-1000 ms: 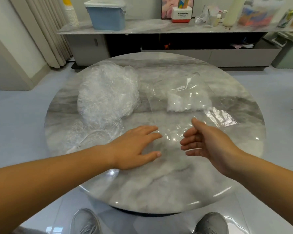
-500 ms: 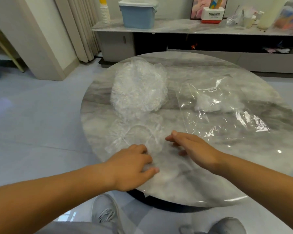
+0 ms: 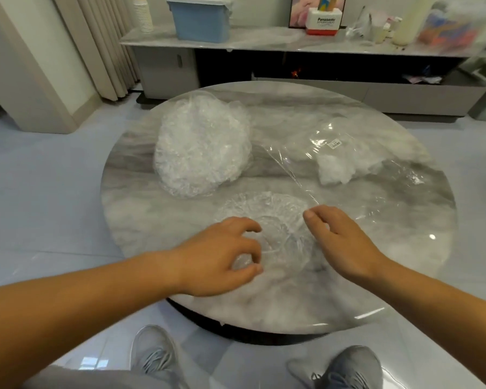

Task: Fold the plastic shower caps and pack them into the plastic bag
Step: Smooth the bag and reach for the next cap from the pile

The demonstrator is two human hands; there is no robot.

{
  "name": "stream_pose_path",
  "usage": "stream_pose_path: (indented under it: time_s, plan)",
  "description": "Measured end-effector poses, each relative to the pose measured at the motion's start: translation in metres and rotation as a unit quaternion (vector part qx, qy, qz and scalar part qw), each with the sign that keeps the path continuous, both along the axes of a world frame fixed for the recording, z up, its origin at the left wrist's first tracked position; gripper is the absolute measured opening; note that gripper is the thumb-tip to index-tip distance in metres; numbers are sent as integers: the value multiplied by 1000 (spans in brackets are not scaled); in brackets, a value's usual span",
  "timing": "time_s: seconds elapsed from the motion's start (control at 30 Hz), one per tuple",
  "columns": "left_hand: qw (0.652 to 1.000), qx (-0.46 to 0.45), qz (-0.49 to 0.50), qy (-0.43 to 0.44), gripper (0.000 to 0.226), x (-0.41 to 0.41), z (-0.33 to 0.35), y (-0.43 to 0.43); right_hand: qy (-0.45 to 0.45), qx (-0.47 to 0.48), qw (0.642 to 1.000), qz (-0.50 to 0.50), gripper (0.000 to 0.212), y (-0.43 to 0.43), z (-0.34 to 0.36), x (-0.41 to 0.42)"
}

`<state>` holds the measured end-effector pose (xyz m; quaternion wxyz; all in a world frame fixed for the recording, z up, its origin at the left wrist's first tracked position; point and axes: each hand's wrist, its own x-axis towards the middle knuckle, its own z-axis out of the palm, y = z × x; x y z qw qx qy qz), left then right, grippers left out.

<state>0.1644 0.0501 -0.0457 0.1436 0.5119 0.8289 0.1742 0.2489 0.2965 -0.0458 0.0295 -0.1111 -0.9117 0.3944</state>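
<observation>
One clear crinkled shower cap (image 3: 272,217) lies spread flat on the round marble table (image 3: 404,262), near its front. My left hand (image 3: 222,256) curls over the cap's near left edge and pinches the plastic between thumb and fingers. At the cap's right rim, my right hand (image 3: 343,242) pinches the edge with curled fingers. A heap of loose shower caps (image 3: 202,153) sits at the back left. The clear plastic bag (image 3: 376,197) lies flat to the right, with a white bundle of folded caps (image 3: 334,171) inside it.
Beyond the table stands a long low cabinet (image 3: 292,43) carrying a blue box (image 3: 201,18) and other items. Curtains (image 3: 104,46) hang at the back left. My two grey shoes (image 3: 155,357) show on the tiled floor below the table's front edge.
Both hands left the bag and went to the single cap at the left. It now lies in front of me, and both hands have closed on its edges.
</observation>
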Motion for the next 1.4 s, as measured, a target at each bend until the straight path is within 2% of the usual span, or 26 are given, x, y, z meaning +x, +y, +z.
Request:
stream_pose_path:
  time_s: [0.03,0.13,0.27,0.5,0.57,0.63,0.73,0.8,0.87,0.93,1.0,1.07,1.13,1.27,1.4]
  plan:
    - [1000,-11,-9,-4,46,-7,2,-7,11,29,999,15,29,-1,-2,1]
    - [995,-63,-66,-30,41,-17,1,-25,20,59,993,98,44,0,-5,5]
    - [990,-59,-121,-29,38,-12,-6,-27,-3,63,972,228,51,0,-10,12]
    - [989,-85,-122,13,59,-13,-11,-16,-34,140,940,309,57,0,-18,15]
    - [993,-71,-96,-19,57,-14,-11,-15,-30,140,938,315,59,0,-18,15]
    - [993,-21,-36,-107,53,-16,-11,-13,-30,144,938,314,69,2,-17,14]
    - [965,68,70,-243,48,-21,-11,-11,-28,144,937,318,80,2,-16,11]
    - [949,82,118,-282,43,-24,-12,-11,-12,126,938,321,84,1,-18,8]
    - [939,84,155,-296,28,-26,-14,-10,-15,76,956,283,90,1,-19,4]
    - [937,87,170,-293,28,-26,-17,-7,-28,11,975,218,82,2,-20,1]
    - [941,79,179,-277,38,-26,-19,-5,-38,-48,985,162,63,1,-20,-2]
    - [947,55,196,-249,35,-28,-20,-1,-44,-64,989,124,36,-1,-20,-6]
    - [951,29,219,-216,23,-29,-20,4,-51,-53,992,98,17,-3,-25,-11]
    - [940,29,269,-209,19,-32,-24,16,-51,1,998,36,13,-7,-34,-20]
    - [934,9,304,-188,18,-33,-22,21,-67,67,995,31,20,-9,-29,-25]
